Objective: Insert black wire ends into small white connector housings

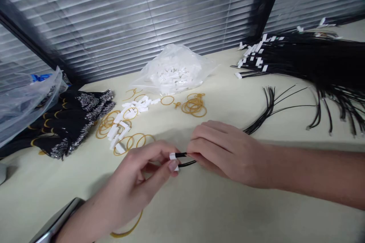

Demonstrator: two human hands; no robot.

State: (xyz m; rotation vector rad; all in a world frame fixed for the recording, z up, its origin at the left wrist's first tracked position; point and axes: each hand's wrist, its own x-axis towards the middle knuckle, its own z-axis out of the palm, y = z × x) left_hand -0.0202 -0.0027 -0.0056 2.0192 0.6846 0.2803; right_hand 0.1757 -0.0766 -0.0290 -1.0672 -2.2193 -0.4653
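Note:
My left hand (151,172) pinches a small white plastic connector (172,156) between thumb and fingertips, and a second white patch shows beside the thumb. Whether these are one piece or two I cannot tell. Two short lengths of black wire (186,164) run from the white plastic to my right hand (218,150), whose fingers are closed around them. Behind the right hand more black wires (258,119) stretch out to the upper right, their ends lying on the table; the hand hides whether they are the same wires.
Loose white connectors (121,131) and yellow rubber bands (194,106) lie beyond my hands. A clear bag of white pieces (175,72) sits by the blinds. Banded black wire bundles (71,117) are at left. A big pile of black wires (310,57) spreads at right.

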